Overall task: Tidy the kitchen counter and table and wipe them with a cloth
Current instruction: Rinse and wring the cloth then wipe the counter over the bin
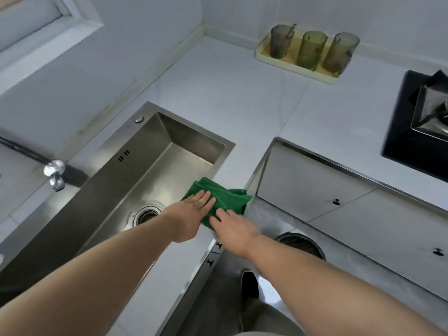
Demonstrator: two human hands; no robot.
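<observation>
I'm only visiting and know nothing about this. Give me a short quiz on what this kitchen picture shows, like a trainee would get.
1. True or false: only one hand touches the green cloth.
2. How many cups stand on the tray? A two, B three, C five.
3. Fill in: the steel ___ lies left of the cloth.
Key: 1 false, the left hand and right hand both rest on it; 2 B; 3 sink.

Bare counter [218, 93] before tray [264, 58] with 3 cups [311, 48]
</observation>
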